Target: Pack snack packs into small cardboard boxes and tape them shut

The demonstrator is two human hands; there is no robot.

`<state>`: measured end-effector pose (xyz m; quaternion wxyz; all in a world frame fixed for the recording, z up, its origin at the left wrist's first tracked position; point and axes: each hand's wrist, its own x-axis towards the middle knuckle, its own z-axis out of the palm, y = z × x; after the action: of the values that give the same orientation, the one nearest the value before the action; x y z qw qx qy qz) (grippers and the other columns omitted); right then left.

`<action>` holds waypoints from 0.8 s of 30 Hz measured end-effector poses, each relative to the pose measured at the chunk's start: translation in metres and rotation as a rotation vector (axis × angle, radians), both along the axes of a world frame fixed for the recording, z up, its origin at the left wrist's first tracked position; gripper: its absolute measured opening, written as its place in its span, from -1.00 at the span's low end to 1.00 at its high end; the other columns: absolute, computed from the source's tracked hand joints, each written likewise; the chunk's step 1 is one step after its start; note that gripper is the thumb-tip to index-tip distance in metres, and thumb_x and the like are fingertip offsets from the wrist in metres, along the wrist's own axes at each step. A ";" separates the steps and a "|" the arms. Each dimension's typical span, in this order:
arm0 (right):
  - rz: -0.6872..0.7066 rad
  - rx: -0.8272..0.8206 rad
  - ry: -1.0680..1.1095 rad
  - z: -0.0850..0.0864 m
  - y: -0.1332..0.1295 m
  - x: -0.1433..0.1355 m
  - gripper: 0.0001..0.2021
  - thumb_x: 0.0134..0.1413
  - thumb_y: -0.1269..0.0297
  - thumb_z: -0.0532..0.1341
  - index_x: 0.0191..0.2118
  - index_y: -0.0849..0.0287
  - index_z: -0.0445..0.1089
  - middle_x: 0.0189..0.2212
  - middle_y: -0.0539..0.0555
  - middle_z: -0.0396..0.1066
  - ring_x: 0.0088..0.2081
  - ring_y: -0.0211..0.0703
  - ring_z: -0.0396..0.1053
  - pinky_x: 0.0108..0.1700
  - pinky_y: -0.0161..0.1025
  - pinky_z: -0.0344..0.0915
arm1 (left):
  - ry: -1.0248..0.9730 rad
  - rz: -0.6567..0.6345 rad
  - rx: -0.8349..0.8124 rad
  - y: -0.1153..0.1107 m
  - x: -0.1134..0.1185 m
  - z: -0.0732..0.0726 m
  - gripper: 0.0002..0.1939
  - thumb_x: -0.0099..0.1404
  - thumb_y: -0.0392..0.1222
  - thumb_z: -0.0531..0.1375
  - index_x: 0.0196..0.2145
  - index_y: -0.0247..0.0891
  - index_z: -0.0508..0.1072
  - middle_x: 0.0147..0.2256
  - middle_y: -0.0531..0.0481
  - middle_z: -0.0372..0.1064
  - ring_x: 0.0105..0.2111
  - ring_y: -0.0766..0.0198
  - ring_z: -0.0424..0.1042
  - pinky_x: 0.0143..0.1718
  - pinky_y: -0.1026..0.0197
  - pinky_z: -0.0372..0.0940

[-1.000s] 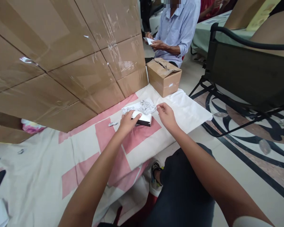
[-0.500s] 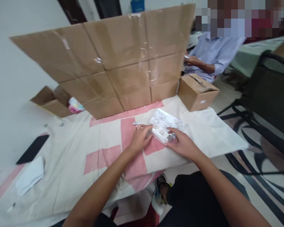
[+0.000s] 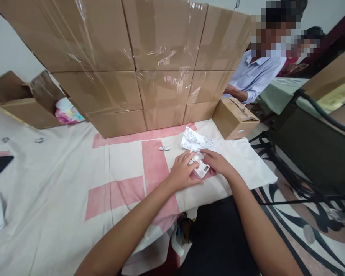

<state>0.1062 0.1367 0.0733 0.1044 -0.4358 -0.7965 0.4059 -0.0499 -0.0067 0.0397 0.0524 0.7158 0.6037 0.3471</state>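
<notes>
The left hand (image 3: 185, 171) curls its fingers over the white gadget (image 3: 201, 170), gripping it on the pink-and-white cloth (image 3: 123, 161) just in front of the littered paper (image 3: 200, 142), while the right hand (image 3: 217, 161) bends close beside it, partly curled, its hold impossible to tell.

This looks like a makeshift workroom: stacked cartons (image 3: 163, 90), co-workers (image 3: 254, 74) nearby.

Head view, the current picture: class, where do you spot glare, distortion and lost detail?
Head view: bright glare streaks on the clear wrap over the stacked cartons; head view: the stack splays toward the upper left, likely wide-angle distortion; head view: fine detail on the white object under the left hand too small to read.
</notes>
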 end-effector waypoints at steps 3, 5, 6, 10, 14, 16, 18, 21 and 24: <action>-0.009 0.116 -0.018 -0.010 0.009 0.001 -0.56 0.15 0.25 0.16 0.12 0.18 0.50 -0.15 0.16 0.60 -0.18 0.04 0.55 0.00 -0.02 0.44 | -0.072 -0.024 0.164 -0.004 -0.007 -0.006 -0.53 0.14 0.23 0.38 -0.28 -0.21 0.44 0.10 -0.25 0.30 0.20 -0.16 0.17 0.21 -0.20 0.21; -0.047 0.238 0.017 -0.015 0.014 0.003 -0.58 0.14 0.26 0.16 0.09 0.17 0.52 -0.01 0.17 0.56 -0.01 0.07 0.51 0.12 0.00 0.37 | -0.155 -0.024 0.230 -0.008 -0.012 -0.008 -0.62 0.22 0.14 0.35 -0.30 -0.20 0.39 0.00 -0.21 0.33 0.14 -0.08 0.22 0.17 -0.15 0.26; -0.086 0.292 0.038 -0.016 0.016 0.004 -0.59 0.14 0.25 0.16 0.08 0.16 0.52 0.04 0.18 0.53 0.01 0.07 0.49 0.14 0.01 0.35 | -0.199 -0.021 0.249 -0.009 -0.014 -0.008 -0.68 0.27 0.07 0.33 -0.29 -0.19 0.37 -0.04 -0.18 0.35 0.12 -0.04 0.25 0.15 -0.13 0.28; -0.290 0.421 0.144 -0.011 0.022 0.006 -0.65 0.09 0.15 0.18 -0.08 0.18 0.57 -0.04 0.20 0.55 -0.30 -0.04 0.50 -0.08 -0.03 0.43 | -0.305 -0.030 0.269 -0.008 -0.017 -0.008 -0.87 0.40 -0.12 0.21 -0.17 -0.17 0.35 -0.09 -0.12 0.40 0.07 0.06 0.30 0.11 -0.07 0.29; -0.337 0.567 0.262 -0.005 0.019 0.014 -0.69 0.04 0.10 0.18 -0.29 0.21 0.56 -0.20 0.22 0.54 -0.35 -0.06 0.46 -0.16 -0.08 0.42 | -0.331 -0.033 0.252 -0.002 -0.014 -0.006 -0.82 0.41 -0.14 0.18 -0.06 -0.19 0.38 -0.03 -0.15 0.41 0.09 0.06 0.29 0.17 -0.06 0.26; -0.338 0.570 0.309 -0.005 0.009 0.022 -0.68 0.06 0.09 0.16 -0.27 0.21 0.54 -0.28 0.19 0.55 -0.28 -0.01 0.50 -0.14 -0.07 0.42 | -0.332 -0.038 0.240 -0.001 -0.012 -0.004 -0.79 0.42 -0.16 0.15 -0.01 -0.20 0.41 0.00 -0.15 0.42 0.10 0.09 0.31 0.20 -0.03 0.24; -0.334 0.556 0.305 -0.005 0.001 0.030 -0.68 0.06 0.07 0.18 -0.23 0.20 0.53 -0.29 0.18 0.56 -0.28 0.02 0.51 -0.15 -0.07 0.42 | -0.313 -0.053 0.215 -0.001 -0.011 -0.003 -0.74 0.43 -0.20 0.12 0.04 -0.22 0.41 0.05 -0.13 0.44 0.12 0.12 0.32 0.23 0.01 0.22; -0.299 0.607 0.240 0.009 -0.006 0.022 -0.66 0.02 0.03 0.24 -0.22 0.19 0.53 -0.35 0.18 0.57 -0.35 0.05 0.51 -0.24 -0.07 0.42 | -0.255 -0.053 0.134 0.004 -0.013 -0.006 -0.63 0.42 -0.20 0.10 0.15 -0.17 0.38 0.21 -0.09 0.35 0.24 0.13 0.25 0.31 -0.02 0.15; -0.164 0.691 0.256 0.044 -0.023 -0.033 -0.68 0.08 0.03 0.23 -0.20 0.16 0.53 -0.34 0.14 0.57 -0.38 -0.01 0.50 -0.25 -0.10 0.41 | -0.261 -0.013 0.126 0.013 -0.014 -0.010 -0.58 0.41 -0.15 0.12 0.20 -0.14 0.36 0.25 -0.06 0.31 0.24 0.11 0.26 0.29 -0.01 0.19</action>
<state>0.0735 0.1140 0.1178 0.3761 -0.3830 -0.8294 0.1545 -0.0639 0.0065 0.0300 0.0878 0.6703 0.5639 0.4743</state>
